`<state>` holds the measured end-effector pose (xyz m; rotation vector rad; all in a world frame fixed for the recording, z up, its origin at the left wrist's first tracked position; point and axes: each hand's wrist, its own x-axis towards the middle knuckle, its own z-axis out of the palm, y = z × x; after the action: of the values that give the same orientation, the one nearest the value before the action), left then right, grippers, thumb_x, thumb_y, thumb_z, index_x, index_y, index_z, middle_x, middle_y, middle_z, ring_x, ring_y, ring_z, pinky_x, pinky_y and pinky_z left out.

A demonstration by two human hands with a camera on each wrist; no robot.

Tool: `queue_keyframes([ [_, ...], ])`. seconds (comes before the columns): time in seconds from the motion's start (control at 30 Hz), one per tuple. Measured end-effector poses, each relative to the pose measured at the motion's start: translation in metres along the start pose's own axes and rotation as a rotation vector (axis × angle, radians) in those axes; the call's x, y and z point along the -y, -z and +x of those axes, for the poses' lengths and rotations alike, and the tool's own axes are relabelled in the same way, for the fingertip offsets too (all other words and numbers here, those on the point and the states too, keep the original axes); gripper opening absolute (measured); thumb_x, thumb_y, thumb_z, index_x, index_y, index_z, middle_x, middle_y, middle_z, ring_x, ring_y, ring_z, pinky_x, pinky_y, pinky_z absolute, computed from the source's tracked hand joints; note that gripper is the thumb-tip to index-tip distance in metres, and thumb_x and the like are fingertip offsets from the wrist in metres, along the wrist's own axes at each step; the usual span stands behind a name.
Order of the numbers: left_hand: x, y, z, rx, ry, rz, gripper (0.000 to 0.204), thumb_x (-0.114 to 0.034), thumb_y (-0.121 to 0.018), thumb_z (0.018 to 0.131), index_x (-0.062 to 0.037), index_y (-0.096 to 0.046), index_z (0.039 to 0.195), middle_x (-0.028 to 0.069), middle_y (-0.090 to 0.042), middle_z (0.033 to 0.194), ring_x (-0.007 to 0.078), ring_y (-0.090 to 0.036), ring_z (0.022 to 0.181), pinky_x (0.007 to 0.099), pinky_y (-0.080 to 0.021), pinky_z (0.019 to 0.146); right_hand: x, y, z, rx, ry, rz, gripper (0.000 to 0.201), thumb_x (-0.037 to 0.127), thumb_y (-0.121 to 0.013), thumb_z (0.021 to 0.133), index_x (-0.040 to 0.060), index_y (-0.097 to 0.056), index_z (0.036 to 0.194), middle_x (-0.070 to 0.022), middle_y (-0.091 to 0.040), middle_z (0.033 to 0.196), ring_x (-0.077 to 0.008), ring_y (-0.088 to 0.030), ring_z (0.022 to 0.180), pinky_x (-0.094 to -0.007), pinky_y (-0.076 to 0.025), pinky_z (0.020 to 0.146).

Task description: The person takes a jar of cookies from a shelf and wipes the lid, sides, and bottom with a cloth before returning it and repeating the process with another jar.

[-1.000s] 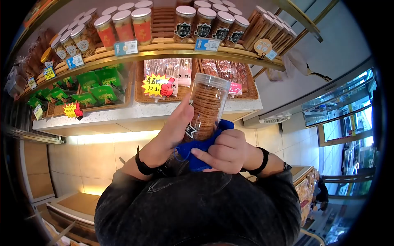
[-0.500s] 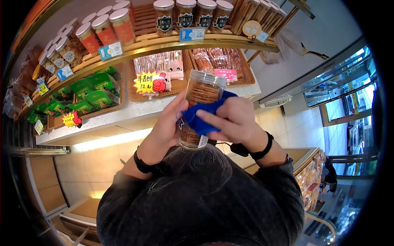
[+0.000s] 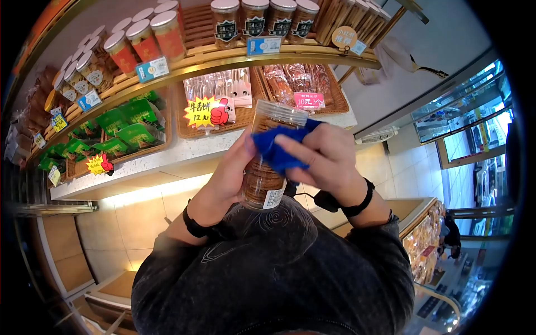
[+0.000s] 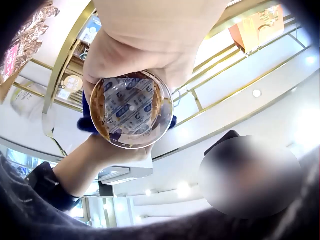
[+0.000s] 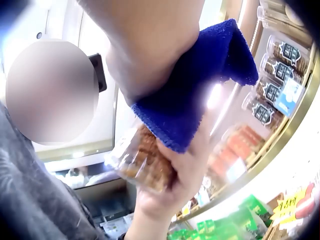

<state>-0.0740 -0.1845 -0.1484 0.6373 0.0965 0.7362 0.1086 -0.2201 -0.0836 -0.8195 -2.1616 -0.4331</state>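
A clear plastic jar (image 3: 261, 181) stacked with thin brown cookies is tilted in front of the chest, its clear ribbed lid (image 3: 283, 111) toward the shelf. My left hand (image 3: 228, 174) grips the jar from the left side. With my right hand (image 3: 330, 159) I hold a blue cloth (image 3: 273, 149) against the jar's upper part, just below the lid. In the left wrist view the jar's round base (image 4: 129, 107) shows a printed packet inside. The right wrist view has the folded cloth (image 5: 192, 90) covering part of the jar. A white label (image 3: 273, 199) sits low on its side.
Ahead, a wooden shelf (image 3: 192, 54) carries rows of lidded jars. Below it, wicker baskets (image 3: 187, 129) of packaged snacks stand on a pale counter (image 3: 162, 162). Green packets (image 3: 134, 134) lie at the left. A display of packaged goods (image 3: 421, 251) is behind at the right.
The blue cloth has moved from the jar's lower end up toward the lid, with my right hand. The jar's lower end and white label have come into sight. My left hand keeps its grip.
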Motion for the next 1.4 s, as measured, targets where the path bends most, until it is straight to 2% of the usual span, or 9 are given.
queue_keyframes([
  [0.1, -0.005, 0.008, -0.003, -0.020, 0.062, -0.072, 0.053, -0.037, -0.038, 0.098, -0.0013, -0.031, 0.136, 0.0137, -0.054, 0.122, 0.0215, -0.055, 0.110, 0.0345, -0.045, 0.095, 0.002, -0.008, 0.003, -0.040, -0.126, -0.030, 0.046, 0.017, -0.073, 0.056, 0.0074, -0.069, 0.101, -0.0006, -0.051, 0.068, -0.0178, -0.048, 0.053, -0.0297, -0.039, 0.046],
  [0.27, -0.020, -0.007, -0.005, -0.133, 0.011, 0.092, 0.049, -0.031, -0.035, 0.099, 0.0011, -0.031, 0.136, 0.0150, -0.052, 0.126, 0.0223, -0.054, 0.111, 0.0353, -0.044, 0.095, 0.015, -0.019, -0.003, 0.050, 0.238, 0.111, 0.044, 0.029, -0.067, 0.065, 0.0067, -0.068, 0.103, 0.0024, -0.042, 0.066, -0.0111, -0.043, 0.053, -0.0250, -0.036, 0.046],
  [0.5, -0.015, 0.007, 0.001, 0.054, -0.024, -0.076, 0.046, -0.030, -0.027, 0.100, 0.0009, -0.034, 0.134, 0.0146, -0.052, 0.125, 0.0234, -0.054, 0.111, 0.0370, -0.044, 0.096, -0.014, -0.019, 0.010, -0.066, -0.052, 0.015, 0.049, 0.013, -0.074, 0.056, 0.0076, -0.068, 0.105, -0.0006, -0.051, 0.067, -0.0179, -0.048, 0.053, -0.0294, -0.040, 0.046],
  [0.6, -0.021, -0.004, 0.002, -0.160, -0.068, 0.007, 0.047, -0.034, -0.026, 0.100, 0.0008, -0.041, 0.129, 0.0140, -0.057, 0.118, 0.0221, -0.056, 0.108, 0.0365, -0.045, 0.094, 0.006, -0.024, 0.003, 0.068, 0.160, 0.177, 0.047, 0.021, -0.071, 0.058, 0.0077, -0.069, 0.103, 0.0012, -0.046, 0.066, -0.0128, -0.046, 0.053, -0.0262, -0.038, 0.046],
  [0.7, -0.019, 0.005, 0.003, -0.080, -0.041, 0.026, 0.052, -0.039, -0.025, 0.100, 0.0010, -0.041, 0.129, 0.0138, -0.056, 0.118, 0.0209, -0.057, 0.105, 0.0362, -0.046, 0.093, 0.009, -0.020, 0.005, 0.110, 0.271, 0.187, 0.043, 0.026, -0.068, 0.063, 0.0090, -0.069, 0.103, 0.0035, -0.043, 0.065, -0.0105, -0.043, 0.052, -0.0237, -0.037, 0.047],
  [0.87, -0.017, 0.002, -0.001, -0.048, -0.031, 0.019, 0.044, -0.034, -0.030, 0.101, -0.0012, -0.041, 0.127, 0.0116, -0.057, 0.114, 0.0187, -0.058, 0.102, 0.0321, -0.047, 0.090, -0.013, -0.015, 0.015, -0.024, -0.003, -0.005, 0.049, 0.025, -0.072, 0.059, 0.0070, -0.068, 0.104, 0.0009, -0.047, 0.066, -0.0156, -0.050, 0.054, -0.0283, -0.038, 0.045],
  [1.0, -0.019, 0.010, -0.001, -0.038, -0.043, 0.100, 0.042, -0.033, -0.032, 0.101, -0.0012, -0.041, 0.127, 0.0112, -0.056, 0.115, 0.0178, -0.058, 0.101, 0.0309, -0.047, 0.091, 0.014, -0.019, 0.008, 0.131, 0.269, 0.174, 0.048, 0.026, -0.067, 0.060, 0.0072, -0.068, 0.103, 0.0024, -0.040, 0.064, -0.0114, -0.045, 0.054, -0.0253, -0.037, 0.046],
  [1.23, -0.016, 0.000, -0.018, -0.107, -0.007, 0.061, 0.056, -0.044, -0.030, 0.097, -0.0014, -0.037, 0.132, 0.0138, -0.053, 0.123, 0.0229, -0.056, 0.109, 0.0352, -0.045, 0.094, -0.002, -0.020, 0.022, -0.059, -0.052, 0.061, 0.048, 0.016, -0.074, 0.057, 0.0096, -0.069, 0.104, 0.0005, -0.049, 0.065, -0.0172, -0.049, 0.053, -0.0291, -0.039, 0.045],
  [1.4, -0.021, 0.005, -0.023, -0.141, -0.093, 0.146, 0.060, -0.048, -0.025, 0.098, -0.0009, -0.039, 0.132, 0.0148, -0.054, 0.122, 0.0249, -0.055, 0.111, 0.0383, -0.043, 0.098, 0.028, -0.030, 0.009, 0.097, 0.253, 0.215, 0.047, 0.027, -0.067, 0.059, 0.0081, -0.069, 0.103, 0.0027, -0.042, 0.067, -0.0123, -0.045, 0.055, -0.0266, -0.039, 0.047],
])
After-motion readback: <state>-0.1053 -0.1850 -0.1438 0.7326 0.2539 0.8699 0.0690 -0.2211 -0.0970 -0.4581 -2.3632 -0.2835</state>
